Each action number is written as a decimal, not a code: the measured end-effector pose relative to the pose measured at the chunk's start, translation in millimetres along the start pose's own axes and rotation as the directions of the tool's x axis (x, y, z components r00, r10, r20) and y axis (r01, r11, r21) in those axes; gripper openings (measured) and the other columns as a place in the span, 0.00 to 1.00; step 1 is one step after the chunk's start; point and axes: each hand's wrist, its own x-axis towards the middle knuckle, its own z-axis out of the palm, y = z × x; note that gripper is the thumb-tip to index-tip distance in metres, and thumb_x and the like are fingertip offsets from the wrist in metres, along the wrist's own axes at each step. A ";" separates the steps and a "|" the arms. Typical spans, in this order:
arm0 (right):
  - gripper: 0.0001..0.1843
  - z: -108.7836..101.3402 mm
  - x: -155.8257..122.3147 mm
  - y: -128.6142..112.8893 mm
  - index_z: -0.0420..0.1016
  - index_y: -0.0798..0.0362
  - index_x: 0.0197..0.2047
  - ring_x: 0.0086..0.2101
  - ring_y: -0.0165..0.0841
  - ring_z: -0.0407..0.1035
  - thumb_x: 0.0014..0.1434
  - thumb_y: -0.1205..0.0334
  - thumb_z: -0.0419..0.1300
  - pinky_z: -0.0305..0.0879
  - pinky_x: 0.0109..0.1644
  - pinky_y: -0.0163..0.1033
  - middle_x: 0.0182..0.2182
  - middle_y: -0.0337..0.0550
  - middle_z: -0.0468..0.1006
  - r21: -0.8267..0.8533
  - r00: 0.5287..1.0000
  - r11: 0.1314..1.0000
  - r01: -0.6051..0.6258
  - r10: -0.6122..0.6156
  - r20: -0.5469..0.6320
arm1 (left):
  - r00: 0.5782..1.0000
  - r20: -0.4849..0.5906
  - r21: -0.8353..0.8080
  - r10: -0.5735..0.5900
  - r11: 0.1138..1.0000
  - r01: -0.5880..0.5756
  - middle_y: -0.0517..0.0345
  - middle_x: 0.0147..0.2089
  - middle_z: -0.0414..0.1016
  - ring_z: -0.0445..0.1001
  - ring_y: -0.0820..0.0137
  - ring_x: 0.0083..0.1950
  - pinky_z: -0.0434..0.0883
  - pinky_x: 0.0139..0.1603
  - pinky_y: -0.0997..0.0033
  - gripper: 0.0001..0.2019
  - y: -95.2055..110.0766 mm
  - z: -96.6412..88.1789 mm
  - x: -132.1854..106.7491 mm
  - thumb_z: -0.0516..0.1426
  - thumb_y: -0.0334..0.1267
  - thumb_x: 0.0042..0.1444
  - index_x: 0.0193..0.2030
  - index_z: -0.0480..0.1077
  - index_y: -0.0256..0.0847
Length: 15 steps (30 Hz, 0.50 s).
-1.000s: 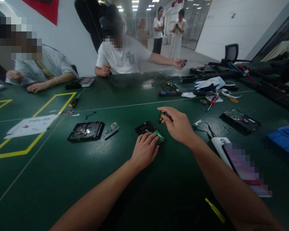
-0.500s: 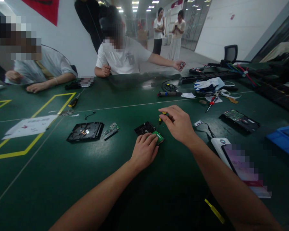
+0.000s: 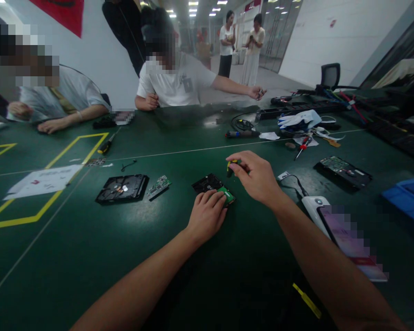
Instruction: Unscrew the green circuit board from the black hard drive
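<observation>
My left hand [image 3: 207,215] lies on a small black hard drive [image 3: 207,183] with a green circuit board [image 3: 227,196], its fingers bent and pressing it onto the green table [image 3: 89,257]. My right hand [image 3: 257,177] hovers just right of and above the drive. Its fingers pinch a small screwdriver with a yellow and black handle [image 3: 230,166], which stands over the drive's far edge.
An opened black hard drive [image 3: 122,188] and a loose circuit board [image 3: 159,185] lie to the left. Another drive [image 3: 343,168], a white device [image 3: 317,207], a cable [image 3: 295,181] and a blue tray [image 3: 409,197] are at right. Two people sit across the table.
My right hand has turned slightly with the screwdriver, staying over the drive. My left hand has not moved. The person opposite has drawn the outstretched hand in a little.
</observation>
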 end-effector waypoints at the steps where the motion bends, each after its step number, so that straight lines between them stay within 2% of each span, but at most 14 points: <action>1: 0.13 0.1 -0.2 -0.3 0.78 0.47 0.54 0.38 0.35 0.76 0.69 0.63 0.56 0.72 0.45 0.44 0.49 0.45 0.81 0.011 1.000 1.000 -0.008 0.008 0.010 | 1.000 0.000 0.003 0.000 1.000 0.000 0.49 0.66 0.73 0.67 0.52 0.67 0.66 0.64 0.44 0.19 0.0 -0.1 0.0 0.53 0.40 0.70 0.65 0.69 0.43; 5: 0.19 1.2 -0.7 -2.7 0.75 0.48 0.59 0.35 0.33 0.76 0.70 0.67 0.53 0.72 0.46 0.45 0.50 0.44 0.81 0.043 0.999 0.999 -0.031 0.029 0.044 | 1.000 -0.002 0.004 0.003 1.000 -0.003 0.49 0.65 0.74 0.67 0.52 0.67 0.66 0.64 0.44 0.19 -0.1 0.0 -0.1 0.54 0.40 0.69 0.65 0.69 0.44; 9: 0.13 1.9 -0.4 -1.8 0.76 0.47 0.55 0.41 0.39 0.76 0.69 0.63 0.58 0.72 0.47 0.48 0.50 0.46 0.81 -0.037 0.999 0.999 0.031 -0.030 0.011 | 1.000 -0.016 -0.001 0.007 1.000 -0.007 0.50 0.65 0.74 0.67 0.52 0.68 0.66 0.64 0.44 0.19 -0.6 0.4 -0.1 0.54 0.40 0.69 0.64 0.70 0.45; 15: 0.09 0.7 -0.4 1.1 0.75 0.49 0.47 0.41 0.40 0.73 0.66 0.56 0.64 0.71 0.43 0.46 0.44 0.47 0.77 -0.122 0.999 0.993 -0.004 -0.003 -0.055 | 1.000 -0.028 -0.009 0.011 1.000 -0.011 0.50 0.64 0.75 0.68 0.53 0.67 0.67 0.63 0.45 0.18 -0.3 0.3 0.1 0.55 0.40 0.69 0.64 0.70 0.46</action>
